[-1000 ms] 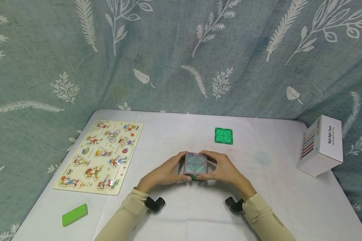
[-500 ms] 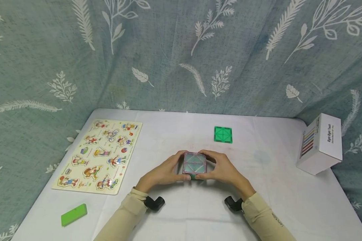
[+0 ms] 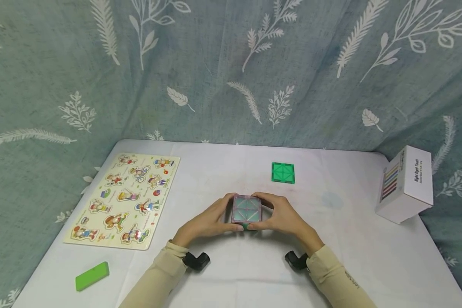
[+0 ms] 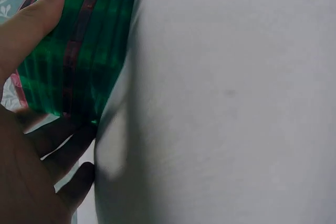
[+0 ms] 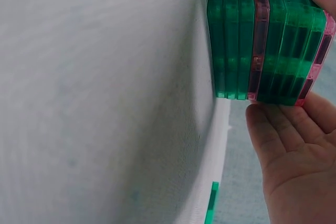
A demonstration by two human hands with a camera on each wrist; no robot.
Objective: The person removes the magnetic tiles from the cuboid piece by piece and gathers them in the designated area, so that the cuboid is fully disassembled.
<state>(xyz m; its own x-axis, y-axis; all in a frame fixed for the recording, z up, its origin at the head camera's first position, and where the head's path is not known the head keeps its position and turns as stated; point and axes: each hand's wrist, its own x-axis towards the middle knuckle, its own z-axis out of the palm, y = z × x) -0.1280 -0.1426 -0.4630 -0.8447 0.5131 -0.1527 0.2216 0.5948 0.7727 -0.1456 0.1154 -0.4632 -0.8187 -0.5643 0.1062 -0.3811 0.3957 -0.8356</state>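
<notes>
The left hand (image 3: pixel 213 222) and the right hand (image 3: pixel 282 217) are both clamped on a stack of tiles (image 3: pixel 247 214), which is held between them at the near middle of the white table (image 3: pixel 350 248). A thumb is set against the near face from each side and fingers are reached round towards the far face, an arrangement by which, it seems, the edges are kept flush and the layers are stopped from sliding. By the wrist views, the stack appears to be rested on the cloth, so little weight need be borne by the hands. Green layers are broken by a pink band (image 5: pixel 258 51) partway up, and the top is capped by a pink-rimmed tile.

Beyond the right hand, on the far side, a single green tile (image 3: pixel 283 173) is laid flat, well apart from the stack. To the left a picture board (image 3: pixel 123 201) is laid, with a green block (image 3: pixel 92 276) nearer; to the far right a white box (image 3: pixel 406 184) is stood. By these placings, presumably, working room is left in the middle.
</notes>
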